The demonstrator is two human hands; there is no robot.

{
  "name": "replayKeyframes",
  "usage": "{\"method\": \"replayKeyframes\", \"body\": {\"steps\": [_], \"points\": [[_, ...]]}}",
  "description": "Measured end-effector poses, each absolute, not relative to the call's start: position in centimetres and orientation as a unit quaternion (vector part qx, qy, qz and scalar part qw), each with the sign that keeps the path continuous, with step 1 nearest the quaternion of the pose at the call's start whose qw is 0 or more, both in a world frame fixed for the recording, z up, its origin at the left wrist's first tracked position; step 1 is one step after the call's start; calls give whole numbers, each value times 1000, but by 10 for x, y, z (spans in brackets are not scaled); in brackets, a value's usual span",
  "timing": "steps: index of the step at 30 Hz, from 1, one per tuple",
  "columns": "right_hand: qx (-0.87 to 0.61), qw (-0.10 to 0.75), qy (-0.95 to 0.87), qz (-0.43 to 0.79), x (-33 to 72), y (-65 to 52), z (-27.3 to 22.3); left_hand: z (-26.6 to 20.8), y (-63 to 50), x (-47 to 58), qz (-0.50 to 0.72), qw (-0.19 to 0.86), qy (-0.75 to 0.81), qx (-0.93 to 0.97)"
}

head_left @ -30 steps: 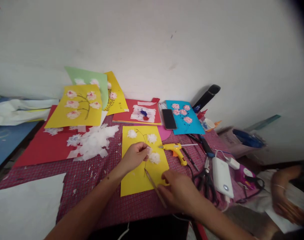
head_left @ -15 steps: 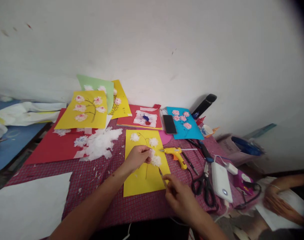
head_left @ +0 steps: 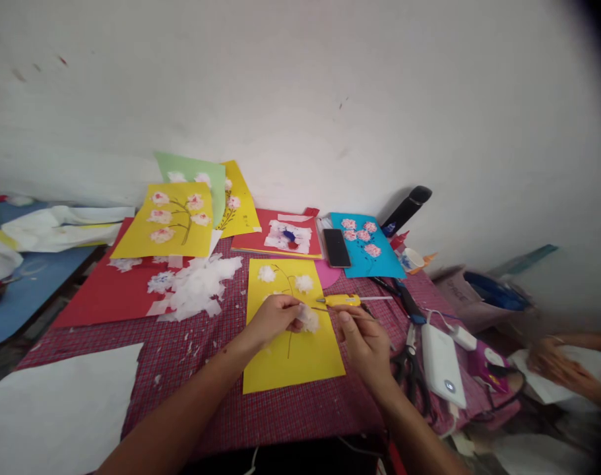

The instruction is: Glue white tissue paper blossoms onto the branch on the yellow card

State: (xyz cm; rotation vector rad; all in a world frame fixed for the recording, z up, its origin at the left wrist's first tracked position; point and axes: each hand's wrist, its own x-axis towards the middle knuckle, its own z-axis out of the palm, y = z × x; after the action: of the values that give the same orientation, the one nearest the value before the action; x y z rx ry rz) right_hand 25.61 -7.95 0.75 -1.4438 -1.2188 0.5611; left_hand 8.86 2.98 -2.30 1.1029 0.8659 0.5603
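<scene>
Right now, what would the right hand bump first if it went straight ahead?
Probably the yellow glue gun, just beyond the right hand; the hand's height is unclear, so it might pass above.

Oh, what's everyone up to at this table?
Someone is working over a yellow sheet with a drawn stem and fluffy white flowers. Their left hand pinches a white scrap above the sheet, while the right hand holds a thin stick, its tip pointing toward the scrap. A glue gun lies just beyond the right hand, and a white paper pile sits to the left. Flower pictures in other colours lie behind.
</scene>
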Motion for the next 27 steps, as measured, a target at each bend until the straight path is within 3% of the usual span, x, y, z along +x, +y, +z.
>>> {"method": "replayKeyframes", "body": {"steps": [5,20,27], "points": [[-579,593,-488,275,248,-67,7,-21,29,89,252,743,391,481],[-659,487,-515,252,258,-44,14,-21,29,87,249,779,350,457],[-646,496,-494,305,261,-22,23,-25,32,87,271,744,342,506]]}}
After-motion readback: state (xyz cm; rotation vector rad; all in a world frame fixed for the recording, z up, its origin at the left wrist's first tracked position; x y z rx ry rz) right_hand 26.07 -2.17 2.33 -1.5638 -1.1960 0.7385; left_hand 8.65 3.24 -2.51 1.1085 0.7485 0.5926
